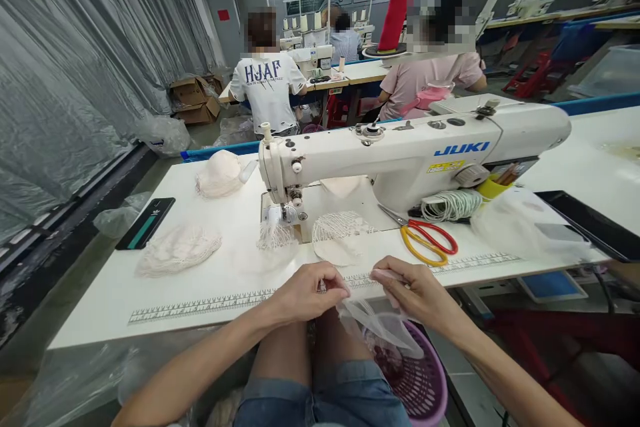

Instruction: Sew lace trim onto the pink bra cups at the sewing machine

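Observation:
A piece of sheer white fabric (383, 328) hangs over the table's front edge, between my two hands. My left hand (313, 290) pinches its upper left side between thumb and fingers. My right hand (413, 287) is closed on its upper right side. Just beyond my hands lies a cream lace-edged piece (340, 250) on the white sewing table (227, 263). Another lace and sheer piece (275, 240) sits under the needle area of the JUKI sewing machine (350, 153). Scissors with red and yellow handles (425, 240) rest beyond my right hand.
Stacked cream pieces (180, 250) and a phone (146, 223) lie at the left. A printed ruler (200, 307) runs along the front edge. Coiled cord (450, 205) and a yellow cup (493, 188) stand right. Below is a purple basket (435, 373). Other people sit beyond.

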`<state>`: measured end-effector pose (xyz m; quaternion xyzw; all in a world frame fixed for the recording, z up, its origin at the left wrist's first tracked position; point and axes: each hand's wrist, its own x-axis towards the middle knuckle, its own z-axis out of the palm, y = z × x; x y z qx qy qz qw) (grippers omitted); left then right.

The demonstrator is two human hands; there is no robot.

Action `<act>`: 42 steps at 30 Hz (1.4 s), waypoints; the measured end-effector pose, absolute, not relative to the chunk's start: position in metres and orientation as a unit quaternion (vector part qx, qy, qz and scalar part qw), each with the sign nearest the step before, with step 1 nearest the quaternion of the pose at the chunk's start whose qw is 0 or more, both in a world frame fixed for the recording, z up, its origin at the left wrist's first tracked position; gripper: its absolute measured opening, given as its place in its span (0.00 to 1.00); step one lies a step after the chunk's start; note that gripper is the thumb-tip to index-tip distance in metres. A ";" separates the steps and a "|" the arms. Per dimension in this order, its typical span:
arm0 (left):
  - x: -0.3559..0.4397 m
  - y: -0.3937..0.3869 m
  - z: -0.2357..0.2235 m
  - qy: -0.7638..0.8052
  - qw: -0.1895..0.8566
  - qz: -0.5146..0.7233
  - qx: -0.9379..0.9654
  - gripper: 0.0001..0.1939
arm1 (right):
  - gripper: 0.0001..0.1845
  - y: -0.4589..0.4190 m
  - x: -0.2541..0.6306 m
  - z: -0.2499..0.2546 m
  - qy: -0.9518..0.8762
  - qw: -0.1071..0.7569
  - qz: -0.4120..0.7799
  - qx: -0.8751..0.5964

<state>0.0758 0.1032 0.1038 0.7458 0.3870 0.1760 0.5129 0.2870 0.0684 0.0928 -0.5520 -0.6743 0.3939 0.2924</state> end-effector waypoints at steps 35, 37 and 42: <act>0.021 0.159 0.084 0.462 0.065 0.170 0.868 0.17 | 0.10 0.204 0.304 0.055 -0.776 0.090 0.074 -0.620; -0.005 0.150 0.090 0.472 0.038 0.148 0.868 0.16 | 0.10 0.203 0.321 0.052 -0.758 0.084 0.039 -0.646; -0.030 0.134 0.095 0.510 0.103 0.022 0.853 0.15 | 0.13 0.203 0.333 0.055 -0.781 0.102 -0.186 -0.588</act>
